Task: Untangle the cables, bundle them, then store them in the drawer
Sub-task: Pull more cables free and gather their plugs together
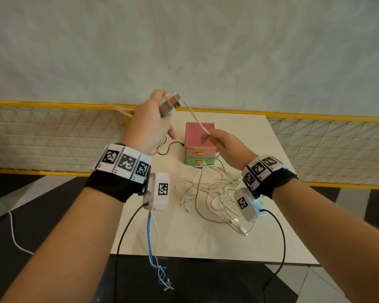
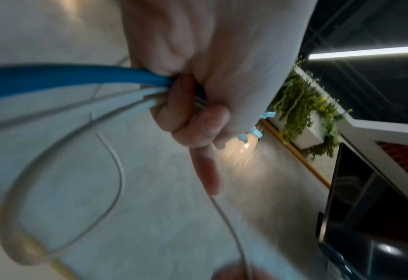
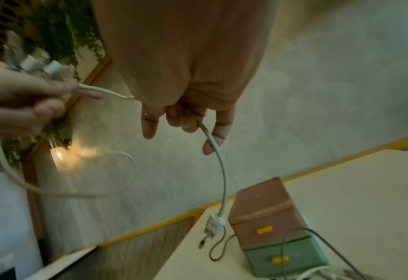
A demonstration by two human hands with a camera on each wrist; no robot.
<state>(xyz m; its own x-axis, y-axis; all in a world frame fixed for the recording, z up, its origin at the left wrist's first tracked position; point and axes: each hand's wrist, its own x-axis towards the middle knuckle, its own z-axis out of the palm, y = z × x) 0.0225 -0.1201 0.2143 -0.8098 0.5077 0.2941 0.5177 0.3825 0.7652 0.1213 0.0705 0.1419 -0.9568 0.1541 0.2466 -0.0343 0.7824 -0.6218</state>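
My left hand (image 1: 160, 110) is raised above the table's far edge and grips a bunch of cables, their plugs (image 1: 172, 102) sticking out above the fist. In the left wrist view the left hand (image 2: 190, 117) holds a blue cable (image 2: 66, 77) and white cables (image 2: 116, 170) that loop out to the side. One white cable (image 1: 195, 117) runs from that bunch down to my right hand (image 1: 210, 136), which pinches it above the drawer box (image 1: 199, 136). Below the right hand (image 3: 186, 121) this white cable (image 3: 223, 170) hangs with its plug (image 3: 214, 224) just over the table. A tangle of white cables (image 1: 214, 193) lies before the box.
The drawer box has a pink drawer (image 1: 200, 153) above a green one (image 1: 198, 161), both closed. A thin black cable (image 1: 166, 147) lies left of it. The small white table (image 1: 184, 237) stands against a yellow mesh railing (image 1: 53, 136). The blue cable's tail (image 1: 150, 232) hangs past the front edge.
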